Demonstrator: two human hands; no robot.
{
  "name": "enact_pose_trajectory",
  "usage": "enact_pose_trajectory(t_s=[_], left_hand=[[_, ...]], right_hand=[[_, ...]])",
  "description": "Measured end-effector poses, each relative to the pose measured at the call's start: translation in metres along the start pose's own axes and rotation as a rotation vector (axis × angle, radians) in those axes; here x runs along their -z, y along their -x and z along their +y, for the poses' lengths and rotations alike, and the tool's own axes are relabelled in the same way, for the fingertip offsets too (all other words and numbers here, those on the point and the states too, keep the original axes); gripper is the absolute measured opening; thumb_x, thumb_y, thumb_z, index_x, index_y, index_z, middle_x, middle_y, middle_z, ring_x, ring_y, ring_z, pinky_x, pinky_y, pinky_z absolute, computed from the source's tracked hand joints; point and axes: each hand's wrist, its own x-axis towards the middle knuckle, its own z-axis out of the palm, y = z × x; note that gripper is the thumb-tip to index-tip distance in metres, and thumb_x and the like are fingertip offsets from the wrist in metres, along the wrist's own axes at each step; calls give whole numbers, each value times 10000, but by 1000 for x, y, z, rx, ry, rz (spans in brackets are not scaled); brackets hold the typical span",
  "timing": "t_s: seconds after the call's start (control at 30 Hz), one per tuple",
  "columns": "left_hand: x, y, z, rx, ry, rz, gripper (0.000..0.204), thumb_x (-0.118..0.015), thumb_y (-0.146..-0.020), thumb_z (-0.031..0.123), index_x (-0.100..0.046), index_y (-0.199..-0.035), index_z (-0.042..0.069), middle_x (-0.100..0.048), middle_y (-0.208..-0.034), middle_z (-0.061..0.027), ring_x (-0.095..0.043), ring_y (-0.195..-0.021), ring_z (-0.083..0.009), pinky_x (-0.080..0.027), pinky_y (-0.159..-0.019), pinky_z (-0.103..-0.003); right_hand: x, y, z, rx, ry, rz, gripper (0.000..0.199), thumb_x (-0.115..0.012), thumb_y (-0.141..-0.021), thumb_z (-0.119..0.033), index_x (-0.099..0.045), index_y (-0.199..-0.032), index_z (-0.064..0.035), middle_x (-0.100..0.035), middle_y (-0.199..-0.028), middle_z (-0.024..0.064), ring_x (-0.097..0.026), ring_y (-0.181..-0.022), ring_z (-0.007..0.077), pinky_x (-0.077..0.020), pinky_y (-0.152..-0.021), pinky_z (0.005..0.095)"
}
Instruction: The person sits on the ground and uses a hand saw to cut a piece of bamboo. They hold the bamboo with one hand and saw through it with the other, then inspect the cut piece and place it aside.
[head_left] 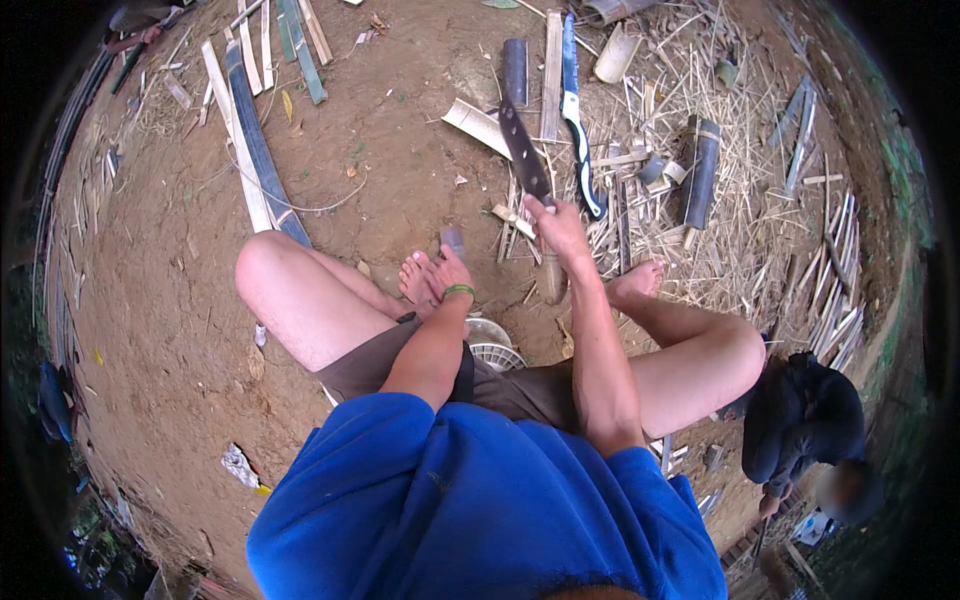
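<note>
Right hand grips big dark knife raised over bamboo piece, left hand closes on small grey piece, many split strips already lie around

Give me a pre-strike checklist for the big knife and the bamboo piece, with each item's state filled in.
1. Right hand gripping the knife: ok.
2. Blade raised above the ground: ok.
3. Left hand on the small bamboo piece: ok, though the grip itself is hidden.
4. Left fingers outside the blade's path: cannot tell.
5. Bare feet away from the work: not ok, one lies right beside the left hand.
6. Seated person at lower right out of reach: ok.
</note>
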Motion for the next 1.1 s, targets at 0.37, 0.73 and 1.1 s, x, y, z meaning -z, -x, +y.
enact_pose_trajectory(t_s=[0.37,0.73,1.1], left_hand=[[25,-23,4,-116,378,-471,328,-677,-877,247,-544,-1104,51,-695,-1077,-229,-637,-1067,-397,-385,-1041,-512],[72,-125,19,407,1822,-1202,189,-760,-863,126,-657,-996,41,-688,-908,-65,-655,-690,-192,-544,-596,-323],[144,-128,-13,-177,1369,-949,375,-672,-910,182,-663,-1278,111,-700,-1138,-95,-660,-949,-167,-539,-795,-307]], right_hand=[[16,6,25,42,-144,117,283,-750,-824,-267,-678,-885,0,-630,-603,61,-600,-516,144,-464,-515,322],[-36,24,41,-130,-518,-206,249,-755,-837,-73,-628,-1042,-10,-682,-835,86,-678,-755,166,-556,-588,302],[-75,-26,0,-294,-730,-184,79,-690,-845,15,-632,-887,47,-623,-675,93,-586,-502,172,-492,-455,300]])
